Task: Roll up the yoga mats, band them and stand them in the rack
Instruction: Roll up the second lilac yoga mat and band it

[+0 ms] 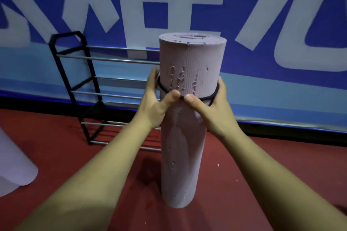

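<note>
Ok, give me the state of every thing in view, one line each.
purple yoga mat: rolled up, standing on end.
black elastic band: round the mat's upper half, pulled out at both sides.
left grip: curled round mat and band, thumb on the band.
right grip: the same, on the opposite side.
black rack: upright, behind the mat.
second mat: at the left edge, mostly out of frame.
</note>
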A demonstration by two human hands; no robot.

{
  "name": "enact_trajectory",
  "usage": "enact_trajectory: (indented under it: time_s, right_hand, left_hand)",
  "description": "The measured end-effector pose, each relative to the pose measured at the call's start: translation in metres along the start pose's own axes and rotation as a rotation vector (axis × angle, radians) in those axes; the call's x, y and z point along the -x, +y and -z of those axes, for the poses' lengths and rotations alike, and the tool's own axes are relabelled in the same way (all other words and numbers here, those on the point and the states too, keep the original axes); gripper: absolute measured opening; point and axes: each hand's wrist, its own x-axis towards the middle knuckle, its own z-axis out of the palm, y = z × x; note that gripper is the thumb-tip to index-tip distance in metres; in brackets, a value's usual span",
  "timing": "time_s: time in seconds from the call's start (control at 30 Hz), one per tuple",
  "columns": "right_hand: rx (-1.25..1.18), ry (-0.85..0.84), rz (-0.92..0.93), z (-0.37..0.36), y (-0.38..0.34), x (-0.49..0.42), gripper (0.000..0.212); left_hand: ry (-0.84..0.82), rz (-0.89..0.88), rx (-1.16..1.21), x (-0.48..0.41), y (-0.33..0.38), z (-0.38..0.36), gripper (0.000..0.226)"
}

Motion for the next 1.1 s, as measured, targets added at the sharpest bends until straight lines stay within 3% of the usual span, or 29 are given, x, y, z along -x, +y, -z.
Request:
enact_trajectory:
  time_s: [0.07,0.23,0.33,0.43,0.47,0.5,0.6,0.63,0.83,0.93,0.97,1.07,1.1]
  right_hand:
    - [0.001,-0.027,0.001,0.000,-0.005,-0.002,0.136]
    - [0.019,0.007,-0.023,0.002,-0.006,0.002,0.109]
    - [0.072,-0.067,-0.101,0.007,0.003,0.015,0.096]
    - [0.055,-0.088,-0.103,0.013,0.005,0.019,0.129]
    - [0.040,-0.082,-0.084,0.014,0.001,0.018,0.130]
    - [0.026,-0.071,-0.062,0.014,-0.003,0.016,0.123]
    - [0.024,-0.056,-0.012,0.008,-0.011,0.013,0.069]
    - [0.025,-0.045,-0.010,0.007,-0.009,0.015,0.068]
    - [0.068,-0.083,-0.099,0.008,0.009,0.025,0.094]
    - [0.100,-0.083,-0.082,0.010,0.006,0.025,0.126]
    - [0.100,-0.075,-0.069,0.010,0.004,0.024,0.127]
    - [0.071,-0.071,-0.023,0.008,0.003,0.022,0.080]
    - [0.059,-0.071,-0.028,0.006,0.006,0.024,0.074]
  left_hand:
    - [0.003,0.026,0.050,-0.007,0.010,0.000,0.138]
    - [-0.093,0.065,-0.035,0.001,0.009,-0.001,0.125]
    - [-0.132,0.103,-0.120,0.010,-0.001,0.004,0.120]
    - [-0.114,0.068,-0.145,0.011,0.002,0.009,0.133]
    - [-0.111,0.059,-0.114,0.009,0.006,0.009,0.135]
    - [-0.114,0.049,-0.094,0.007,0.011,0.008,0.134]
    - [-0.115,0.040,-0.093,0.005,0.017,0.001,0.121]
    - [-0.114,0.053,-0.092,0.007,0.013,0.000,0.118]
    - [-0.158,0.069,-0.247,0.023,-0.005,0.009,0.117]
    - [-0.157,0.029,-0.172,0.015,0.007,0.012,0.126]
    - [-0.163,0.031,-0.152,0.013,0.011,0.011,0.127]
    - [-0.180,0.050,-0.212,0.015,0.009,0.006,0.110]
    - [-0.173,0.063,-0.262,0.018,0.006,0.006,0.107]
